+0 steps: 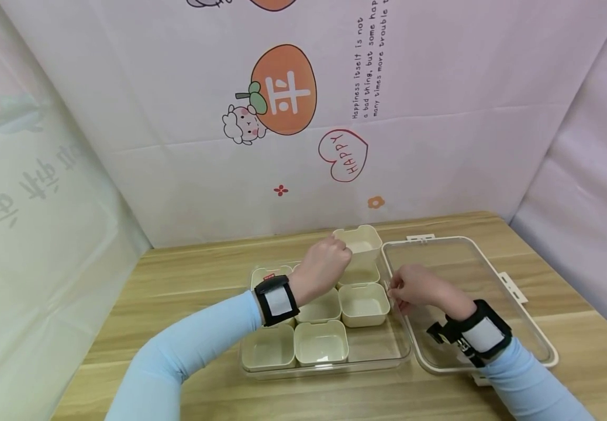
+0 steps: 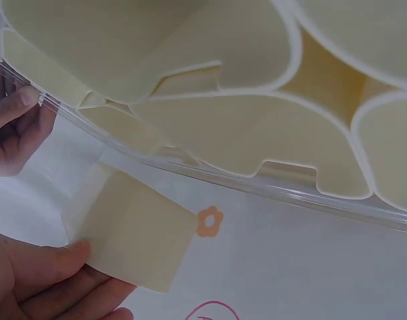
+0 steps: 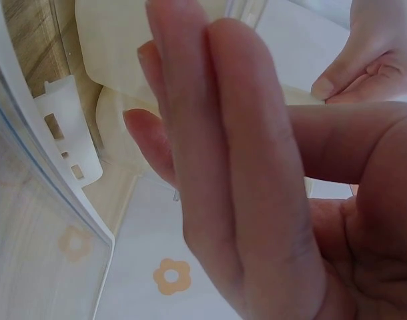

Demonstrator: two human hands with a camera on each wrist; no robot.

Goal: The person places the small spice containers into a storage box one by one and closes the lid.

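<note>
My left hand [image 1: 324, 266] pinches a small cream bin [image 1: 362, 241] by its side, raised over the back right corner of a clear box [image 1: 372, 367]. The left wrist view shows thumb and fingers on the held bin [image 2: 140, 230], apart from the box. At the box's right side, my right hand [image 1: 420, 286] grips the clear wall between thumb and fingers. Several cream bins [image 1: 365, 304] stand in rows inside the box, and one [image 1: 358, 275] lies just under the raised bin. My left forearm hides part of the back left bins.
A clear lid with a white rim [image 1: 472, 240] and white clips [image 1: 513, 286] lies right of the box, under my right forearm. The wooden table [image 1: 177, 304] meets a printed white cloth [image 1: 177, 175] behind. One back left bin carries a red label [image 1: 269, 276].
</note>
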